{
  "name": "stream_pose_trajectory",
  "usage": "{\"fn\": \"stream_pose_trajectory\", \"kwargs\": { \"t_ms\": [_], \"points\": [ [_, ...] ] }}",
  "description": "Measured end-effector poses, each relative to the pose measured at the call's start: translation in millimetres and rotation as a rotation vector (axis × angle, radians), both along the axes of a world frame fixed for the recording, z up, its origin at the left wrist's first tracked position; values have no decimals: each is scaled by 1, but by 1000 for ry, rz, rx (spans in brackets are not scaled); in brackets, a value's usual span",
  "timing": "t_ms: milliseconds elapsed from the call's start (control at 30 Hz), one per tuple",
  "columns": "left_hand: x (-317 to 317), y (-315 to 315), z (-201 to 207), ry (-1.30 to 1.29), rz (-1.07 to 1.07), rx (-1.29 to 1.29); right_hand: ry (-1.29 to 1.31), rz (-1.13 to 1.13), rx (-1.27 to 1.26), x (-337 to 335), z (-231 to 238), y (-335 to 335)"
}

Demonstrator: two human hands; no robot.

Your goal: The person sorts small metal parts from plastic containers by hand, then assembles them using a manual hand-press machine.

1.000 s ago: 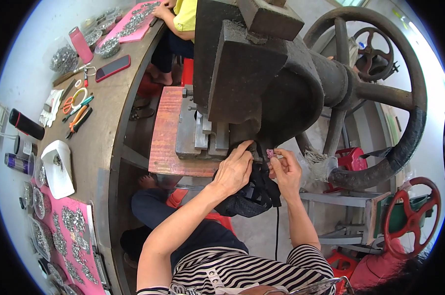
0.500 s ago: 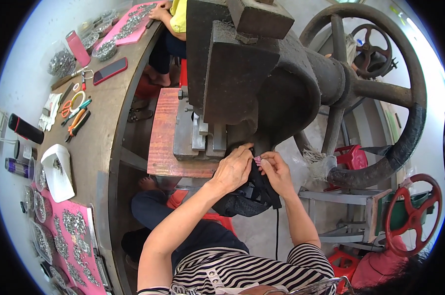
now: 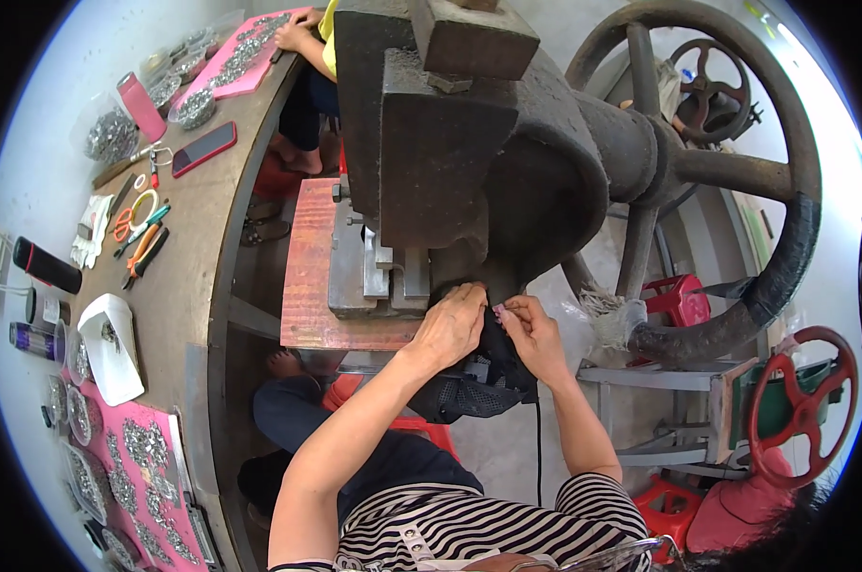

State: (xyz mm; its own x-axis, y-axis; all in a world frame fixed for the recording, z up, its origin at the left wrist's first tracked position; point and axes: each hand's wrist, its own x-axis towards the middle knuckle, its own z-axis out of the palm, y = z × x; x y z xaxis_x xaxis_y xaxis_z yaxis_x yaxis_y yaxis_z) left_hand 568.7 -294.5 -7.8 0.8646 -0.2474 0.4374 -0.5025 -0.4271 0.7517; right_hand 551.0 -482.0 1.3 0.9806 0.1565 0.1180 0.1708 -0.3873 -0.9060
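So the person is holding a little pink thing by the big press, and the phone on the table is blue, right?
Not quite. The head view shows the phone is red, not blue. The right hand does pinch a little pink thing by the big press.

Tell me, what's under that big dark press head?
Under the press head, both hands meet at a small pink piece above a black mesh item. The die itself is hidden.
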Motion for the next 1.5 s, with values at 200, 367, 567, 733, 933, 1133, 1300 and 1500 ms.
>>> {"fn": "stream_pose_trajectory", "kwargs": {
  "t_ms": [200,367,567,733,933,1133,1300,1500],
  "points": [
    [1,-1,4,16,4,25,-162,-41,-31,-1,21,1],
    [1,0,0,15,1,60,-111,-110,-78,-7,27,5],
    [1,-3,-3,20,43,5,-464,-37,-328,-17,31,18],
    [0,-5,-2,10,55,0,-550,-37,-440,-11,16,11],
    [0,-5,-2,3,60,16,-590,-48,-469,-6,11,9],
    [1,-6,-5,-10,42,19,-508,-63,-381,-2,16,8],
    [1,-4,-8,-22,42,3,-415,-21,-409,0,23,6],
    [1,-5,-6,-15,41,24,-431,29,-437,12,27,4]
  ]
}}
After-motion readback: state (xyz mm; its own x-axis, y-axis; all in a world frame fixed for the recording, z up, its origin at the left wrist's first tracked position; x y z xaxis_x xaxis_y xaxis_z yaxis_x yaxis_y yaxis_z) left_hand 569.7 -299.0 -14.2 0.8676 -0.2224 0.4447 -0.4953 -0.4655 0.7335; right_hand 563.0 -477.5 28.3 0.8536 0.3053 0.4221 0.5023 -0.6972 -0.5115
